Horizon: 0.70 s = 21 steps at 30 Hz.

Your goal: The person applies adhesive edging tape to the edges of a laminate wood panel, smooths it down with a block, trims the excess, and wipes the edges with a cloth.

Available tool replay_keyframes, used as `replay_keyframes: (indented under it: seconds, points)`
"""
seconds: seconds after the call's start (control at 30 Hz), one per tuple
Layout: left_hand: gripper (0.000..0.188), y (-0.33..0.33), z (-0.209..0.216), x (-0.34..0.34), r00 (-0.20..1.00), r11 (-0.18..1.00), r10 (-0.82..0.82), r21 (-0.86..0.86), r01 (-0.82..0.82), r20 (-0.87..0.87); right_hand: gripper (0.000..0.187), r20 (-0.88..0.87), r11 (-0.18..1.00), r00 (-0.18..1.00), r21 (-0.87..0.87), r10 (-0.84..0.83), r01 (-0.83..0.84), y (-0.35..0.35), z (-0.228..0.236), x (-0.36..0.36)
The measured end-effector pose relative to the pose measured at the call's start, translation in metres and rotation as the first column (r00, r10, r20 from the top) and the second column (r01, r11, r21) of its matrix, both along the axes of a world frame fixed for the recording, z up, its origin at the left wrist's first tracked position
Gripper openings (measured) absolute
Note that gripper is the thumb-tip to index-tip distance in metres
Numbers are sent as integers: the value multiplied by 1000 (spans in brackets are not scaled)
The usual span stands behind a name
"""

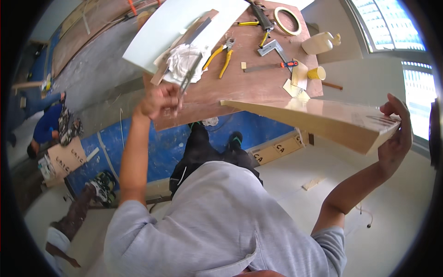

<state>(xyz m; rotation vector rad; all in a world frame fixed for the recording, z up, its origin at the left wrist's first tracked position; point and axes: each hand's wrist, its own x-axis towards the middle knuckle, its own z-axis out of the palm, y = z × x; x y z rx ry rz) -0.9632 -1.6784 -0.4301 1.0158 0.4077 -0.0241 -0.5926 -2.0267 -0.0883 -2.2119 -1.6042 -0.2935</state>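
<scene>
My left hand [159, 100] is closed around a slim grey metal tool [190, 76], which points up and away over a crumpled white cloth [182, 60]; its exact kind I cannot make out. On the right, my right hand [397, 131] grips the near end of a long, pale wooden panel [318, 117] with thick edges and a shiny top face. The panel slants across the near side of the reddish-brown worktable [203, 106], its far corner over the tabletop. Yellow-handled pliers [220, 57] lie between the cloth and the panel.
Also on the table are a tape roll [287, 21], a metal square [276, 50], a file-like blade with an orange handle [272, 67], a plastic bottle [318, 43], a yellow cup [316, 73] and a white sheet [152, 41]. Two other people [46, 122] [69, 226] are at left.
</scene>
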Motion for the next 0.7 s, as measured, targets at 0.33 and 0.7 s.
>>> replay_keyframes:
  seconds: [0.33, 0.7]
  points:
    - [54, -276, -58, -28, 821, 777, 561, -409, -479, 105, 78, -85, 881, 906, -211, 415, -424, 47, 17, -23]
    - [43, -397, -60, -1, 586, 646, 751, 155, -747, -306, 65, 97, 881, 888, -210, 450, -424, 50, 6, -34]
